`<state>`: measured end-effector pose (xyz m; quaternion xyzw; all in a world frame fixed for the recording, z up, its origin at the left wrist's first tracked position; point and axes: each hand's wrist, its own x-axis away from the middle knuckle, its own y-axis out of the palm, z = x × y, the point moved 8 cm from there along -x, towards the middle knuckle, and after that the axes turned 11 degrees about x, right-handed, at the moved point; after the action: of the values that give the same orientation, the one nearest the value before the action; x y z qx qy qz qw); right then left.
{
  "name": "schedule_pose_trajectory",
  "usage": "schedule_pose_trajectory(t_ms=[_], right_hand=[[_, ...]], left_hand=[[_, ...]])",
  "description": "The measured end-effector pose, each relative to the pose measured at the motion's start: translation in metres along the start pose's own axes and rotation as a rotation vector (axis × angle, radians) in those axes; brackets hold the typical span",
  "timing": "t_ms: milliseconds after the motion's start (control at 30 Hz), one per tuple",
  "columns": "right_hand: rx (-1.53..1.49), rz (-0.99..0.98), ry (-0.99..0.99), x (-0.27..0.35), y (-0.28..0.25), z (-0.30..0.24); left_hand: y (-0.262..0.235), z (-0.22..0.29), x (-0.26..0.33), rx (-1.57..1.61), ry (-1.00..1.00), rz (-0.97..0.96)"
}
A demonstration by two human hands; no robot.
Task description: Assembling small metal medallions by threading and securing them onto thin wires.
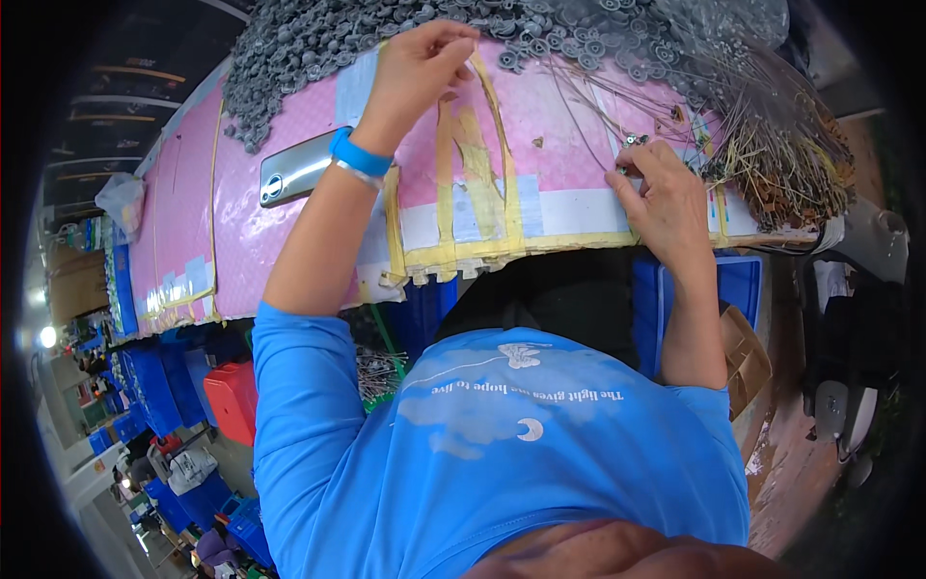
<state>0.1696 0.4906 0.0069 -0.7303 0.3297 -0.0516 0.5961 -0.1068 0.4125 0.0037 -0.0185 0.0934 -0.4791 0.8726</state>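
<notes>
My left hand (426,69) is at the near edge of a heap of small grey round plastic parts (309,48). Its fingers curl in against the thumb, and whatever is between them is hidden. Farther right and nearer to me, my right hand (667,198) is closed in a pinch on a thin wire cable (585,132), which runs up and left toward the heap. A small shiny metal piece (633,141) shows just above the right fingertips. Both hands are over a table covered in pink sheeting (555,159).
A smartphone (297,170) lies left of my left forearm. Many loose wire cables (772,145) spread over the table's right end, beside clear plastic wrap (738,24). Yellow tape (477,253) lines the front edge. Blue bins (710,289) and a red container (231,400) stand below.
</notes>
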Motion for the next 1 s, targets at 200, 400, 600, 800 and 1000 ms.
schedule_pose_trajectory(t_ms=[200,400,600,800,1000], right_hand=[[0.141,-0.006,-0.116,0.016,-0.006,-0.022],[-0.047,-0.071,-0.227,0.044,-0.009,-0.060],[-0.005,-0.006,-0.233,0.063,-0.006,-0.072],[-0.756,0.090,0.315,0.068,0.001,-0.031],[-1.505,-0.147,0.454,0.079,0.031,-0.072]], left_hand=[[-0.012,0.014,0.089,0.313,-0.132,0.056],[-0.016,0.008,0.166,0.541,-0.222,0.235],[-0.015,0.014,0.201,0.640,-0.194,0.284],[0.010,0.010,0.223,0.662,-0.240,0.167],[0.064,-0.001,0.213,0.690,-0.306,-0.057]])
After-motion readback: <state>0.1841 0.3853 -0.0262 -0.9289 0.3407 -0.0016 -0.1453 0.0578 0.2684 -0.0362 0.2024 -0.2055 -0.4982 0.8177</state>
